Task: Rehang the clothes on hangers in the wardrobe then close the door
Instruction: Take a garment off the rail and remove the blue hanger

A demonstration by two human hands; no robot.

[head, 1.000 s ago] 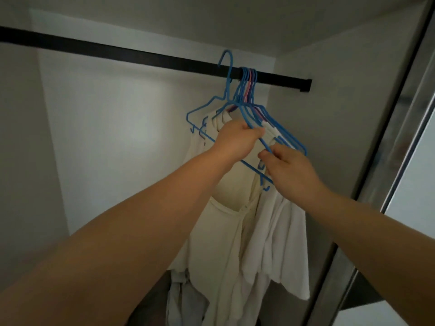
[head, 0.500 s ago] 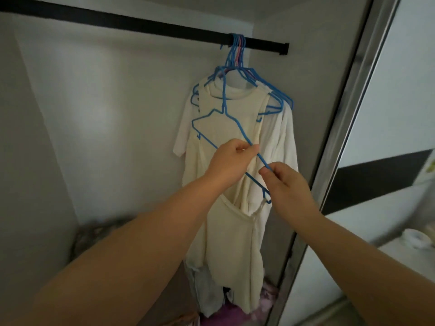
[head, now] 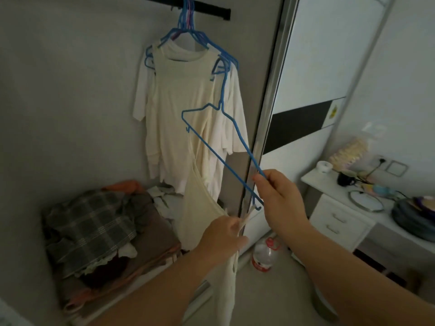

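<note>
My right hand (head: 279, 198) grips one end of a blue wire hanger (head: 219, 142), held off the rail and tilted in front of the wardrobe. My left hand (head: 223, 238) pinches the strap of a cream garment (head: 200, 210) that droops below the hanger's lower hook. Several blue hangers (head: 188, 31) with cream and white shirts (head: 179, 102) hang from the black rail (head: 211, 10) at its right end. The sliding door (head: 273, 95) stands open at the right.
A heap of folded clothes, with a plaid piece (head: 89, 229) on top, lies on the wardrobe floor at the left. A plastic bottle (head: 264, 254) stands on the floor by the door track. A white drawer unit (head: 348, 222) with clutter stands at the right.
The hanger has come down from in front of the hung shirts and swung right. My left hand let go of the hanger and now pinches the garment's strap. The view dropped lower.
</note>
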